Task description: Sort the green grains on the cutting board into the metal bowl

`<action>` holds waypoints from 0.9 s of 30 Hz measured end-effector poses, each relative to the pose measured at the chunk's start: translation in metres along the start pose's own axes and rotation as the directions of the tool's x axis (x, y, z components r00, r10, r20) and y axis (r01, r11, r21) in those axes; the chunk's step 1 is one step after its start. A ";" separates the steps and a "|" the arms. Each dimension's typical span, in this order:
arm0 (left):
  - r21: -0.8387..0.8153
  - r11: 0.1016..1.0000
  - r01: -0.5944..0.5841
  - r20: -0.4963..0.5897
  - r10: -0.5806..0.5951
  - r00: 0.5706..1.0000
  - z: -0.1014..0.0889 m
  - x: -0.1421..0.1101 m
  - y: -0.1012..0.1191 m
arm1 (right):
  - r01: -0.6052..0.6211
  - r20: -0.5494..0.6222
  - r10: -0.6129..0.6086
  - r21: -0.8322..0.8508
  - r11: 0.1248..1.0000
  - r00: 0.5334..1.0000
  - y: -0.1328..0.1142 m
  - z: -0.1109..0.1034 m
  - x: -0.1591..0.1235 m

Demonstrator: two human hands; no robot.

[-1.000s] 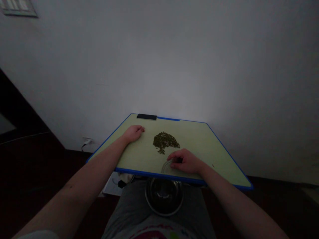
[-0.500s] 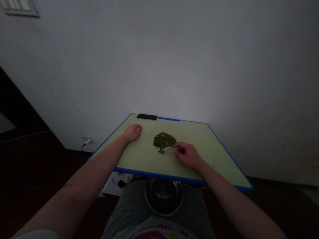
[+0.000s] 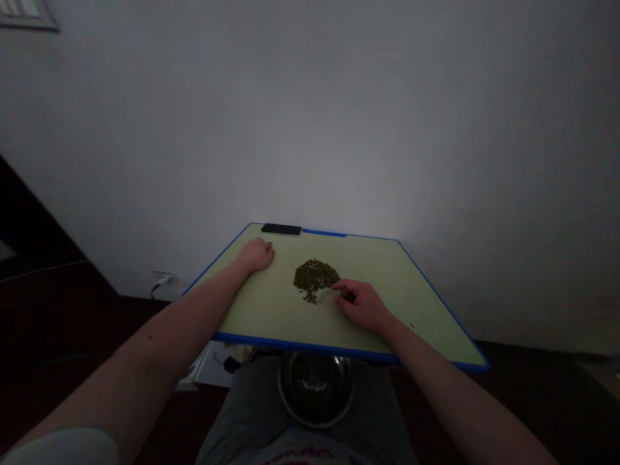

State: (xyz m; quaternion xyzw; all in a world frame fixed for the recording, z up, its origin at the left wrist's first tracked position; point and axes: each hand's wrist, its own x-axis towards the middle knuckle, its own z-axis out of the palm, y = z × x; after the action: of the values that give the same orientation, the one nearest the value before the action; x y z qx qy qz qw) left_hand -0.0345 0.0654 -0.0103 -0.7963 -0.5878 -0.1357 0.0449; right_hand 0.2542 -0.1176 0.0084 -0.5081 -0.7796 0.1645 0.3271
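A pile of small greenish-brown grains (image 3: 314, 274) lies on the pale yellow tabletop (image 3: 276, 316); their exact kind is too small to tell. At the pile's near right edge, my right hand (image 3: 362, 303) is closed in a pinch on a clear curved piece with ridged lines (image 3: 327, 297), whose edge reaches the grains. My left hand (image 3: 256, 254) rests on the tabletop, left of the pile and apart from it, with its fingers curled in. I see nothing in it. Below the table's near edge, a metal bowl (image 3: 317, 420) sits on my lap; its inside is dark.
A black phone-like slab (image 3: 281, 229) lies along the table's far edge, close to the wall (image 3: 339, 129). Blue edging (image 3: 305, 343) runs around the tabletop. One small dark sliver (image 3: 411, 325) lies on the right side. A plug (image 3: 163, 279) with a cord is in the wall at left.
The view has shifted slightly. My right hand with the clear piece stays beside the pile, which looks nearly the same. The fingers of my left hand have shifted a little.
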 end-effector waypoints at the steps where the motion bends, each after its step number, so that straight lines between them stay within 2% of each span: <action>1: 0.037 0.999 0.017 0.012 -0.018 1.000 0.002 0.006 -0.002 | -0.005 0.000 0.005 0.002 1.000 1.000 0.000 0.000 0.000; 5: 0.086 0.996 0.039 0.065 -0.045 0.997 0.010 0.031 -0.011 | -0.017 -0.001 0.017 0.009 1.000 1.000 0.001 -0.001 0.001; 8: 0.052 0.998 0.018 0.057 -0.021 0.998 0.016 0.046 -0.016 | -0.017 0.002 0.017 0.004 1.000 1.000 0.001 -0.001 0.002; 12: 0.054 0.998 -0.017 0.099 0.012 0.995 0.021 0.060 -0.016 | -0.022 0.013 0.022 -0.003 1.000 1.000 0.004 -0.001 0.003; 19: 0.058 0.992 -0.114 0.148 0.105 0.983 0.021 0.069 -0.012 | -0.046 0.032 0.045 0.022 0.999 0.998 0.008 0.002 0.004; 27: 0.157 0.979 -0.128 0.195 0.096 0.976 0.018 0.072 -0.007 | -0.058 0.036 0.057 0.020 0.998 0.998 0.007 0.000 0.004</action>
State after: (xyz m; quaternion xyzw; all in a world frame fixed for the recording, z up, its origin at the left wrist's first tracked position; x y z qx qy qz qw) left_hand -0.0181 0.1386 -0.0089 -0.8308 -0.5527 -0.0077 0.0646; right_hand 0.2579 -0.1109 0.0050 -0.5238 -0.7686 0.1909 0.3137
